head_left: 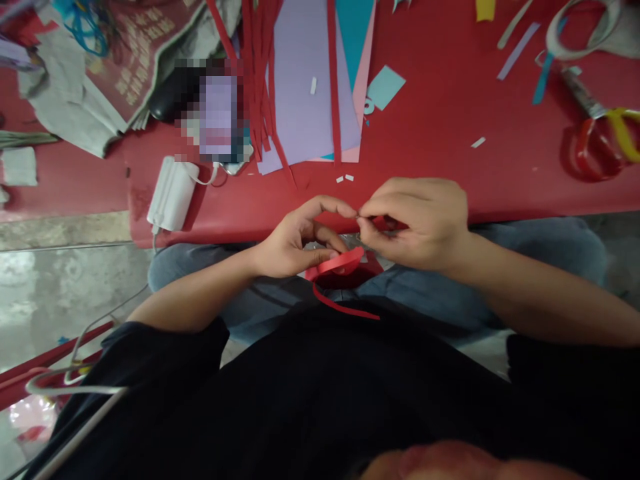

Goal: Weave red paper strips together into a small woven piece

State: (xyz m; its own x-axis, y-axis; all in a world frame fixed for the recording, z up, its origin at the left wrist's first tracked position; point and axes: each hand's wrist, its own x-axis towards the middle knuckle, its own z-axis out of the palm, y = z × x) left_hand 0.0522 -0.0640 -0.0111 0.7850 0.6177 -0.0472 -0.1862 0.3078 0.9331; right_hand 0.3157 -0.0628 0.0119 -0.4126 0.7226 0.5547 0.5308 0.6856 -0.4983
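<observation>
My left hand (295,241) pinches a curled red paper strip (341,261) between thumb and fingers, just over my lap. A loose tail of the strip hangs down toward my dark shirt. The left index finger reaches out until its tip meets the fingertips of my right hand (423,220). Thumb and fingers of the right hand are closed in a pinch; whatever lies between them is too small to make out. Small white paper bits (345,178) lie on the red table (430,127) just beyond the hands.
Lilac paper sheets (305,87) with red strips (260,80) lie ahead. A white power bank (173,193) with a cable stands left, near a pixelated patch. To the right are scissors (597,137) and a white tape roll (583,30). Crumpled newspaper (130,73) covers the far left.
</observation>
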